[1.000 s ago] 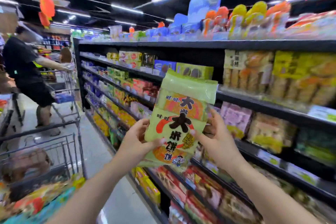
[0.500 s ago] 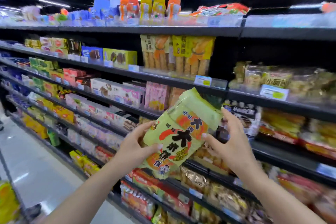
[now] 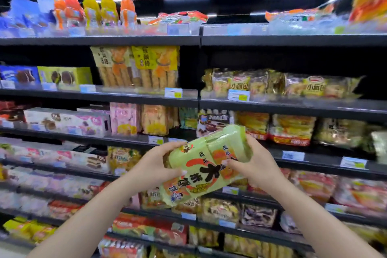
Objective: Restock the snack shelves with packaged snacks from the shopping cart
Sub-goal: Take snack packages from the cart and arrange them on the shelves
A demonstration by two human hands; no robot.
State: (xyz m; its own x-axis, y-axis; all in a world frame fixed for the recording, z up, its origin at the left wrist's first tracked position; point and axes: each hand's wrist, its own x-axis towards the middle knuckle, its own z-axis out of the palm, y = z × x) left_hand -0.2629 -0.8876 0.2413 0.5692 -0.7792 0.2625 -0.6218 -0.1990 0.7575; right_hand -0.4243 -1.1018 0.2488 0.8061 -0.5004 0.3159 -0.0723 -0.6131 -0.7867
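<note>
Compared with a moment before, we had swung right along the aisle and the cart was out of view. The green snack pack (image 3: 206,165), upright earlier, was now tipped diagonally and carried lower, in front of the middle shelves (image 3: 314,109). We judged the placing step close, the slot not yet picked.

Left hand (image 3: 156,165) had its grip curled round the pack's upper-left edge; right hand (image 3: 254,168) pinched the right side, thumb across the front. The pack was off any shelf, in mid-air.

Pack: glossy crinkled film, soft, rectangular, two lobes visible, likely to buckle if squeezed. Shelf fronts were dark, flat, with price tags (image 3: 238,94) clipped on.
</note>
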